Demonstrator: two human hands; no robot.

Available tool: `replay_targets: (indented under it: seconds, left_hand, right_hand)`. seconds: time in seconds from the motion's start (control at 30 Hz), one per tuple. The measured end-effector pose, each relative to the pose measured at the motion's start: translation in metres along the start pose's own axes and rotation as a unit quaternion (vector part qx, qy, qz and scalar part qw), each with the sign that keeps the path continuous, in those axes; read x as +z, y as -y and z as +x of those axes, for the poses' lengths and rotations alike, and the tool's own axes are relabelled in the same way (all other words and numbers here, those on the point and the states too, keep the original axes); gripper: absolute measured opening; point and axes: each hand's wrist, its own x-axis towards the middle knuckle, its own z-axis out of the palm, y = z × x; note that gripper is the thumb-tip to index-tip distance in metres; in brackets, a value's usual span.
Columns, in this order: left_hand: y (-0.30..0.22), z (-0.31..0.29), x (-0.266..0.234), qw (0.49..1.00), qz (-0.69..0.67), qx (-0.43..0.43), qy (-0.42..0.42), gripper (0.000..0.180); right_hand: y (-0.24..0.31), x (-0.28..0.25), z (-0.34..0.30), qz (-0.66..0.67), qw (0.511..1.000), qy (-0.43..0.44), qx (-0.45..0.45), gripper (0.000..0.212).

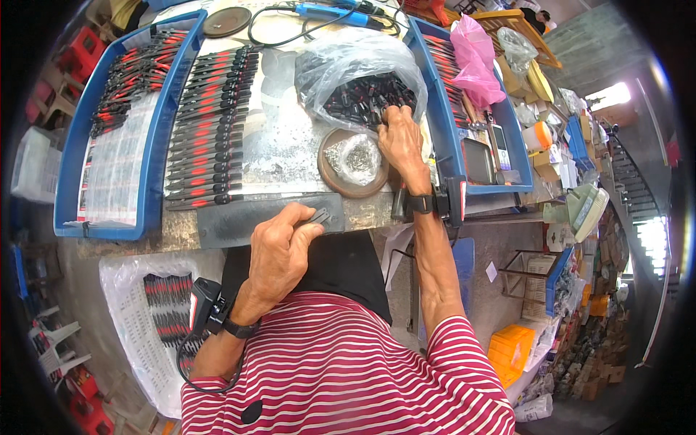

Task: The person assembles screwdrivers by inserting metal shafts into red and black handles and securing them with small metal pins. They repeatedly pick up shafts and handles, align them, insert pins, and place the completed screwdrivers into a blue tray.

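My left hand [279, 250] is closed at the table's front edge, thumb and fingers pinching a small dark grey piece [320, 216] over a dark flat strip [272, 221]. My right hand [402, 145] reaches into a clear plastic bag [326, 69] full of small black parts with some red [366, 100]. Its fingers are bent together among the parts, and their tips are hidden. Just below the bag, a round brown dish [330, 174] holds clear plastic with tiny pieces in it. To the left lies a long row of black-and-red slim tools [210, 134].
A blue tray [156, 145] of similar tools stands at the left; another blue tray [453, 138] with tools and a pink bag [475, 61] is at the right. A blue corded tool [337, 14] lies at the back. A white basket [130, 312] sits low on the left.
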Motion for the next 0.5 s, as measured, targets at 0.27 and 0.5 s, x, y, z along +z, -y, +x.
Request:
replay_targets:
  seconds: [0.27, 0.5]
  left_hand:
    - [0.0, -0.001, 0.0, 1.0, -0.009, 0.0, -0.006, 0.012]
    - [-0.003, -0.001, 0.006, 0.999, -0.042, 0.006, 0.006, 0.014]
  right_hand:
    - [0.004, -0.014, -0.005, 0.163, 0.983, -0.071, 0.035, 0.017]
    - [0.047, -0.072, -0.062, 0.605, 0.784, 0.024, 0.137, 0.012]
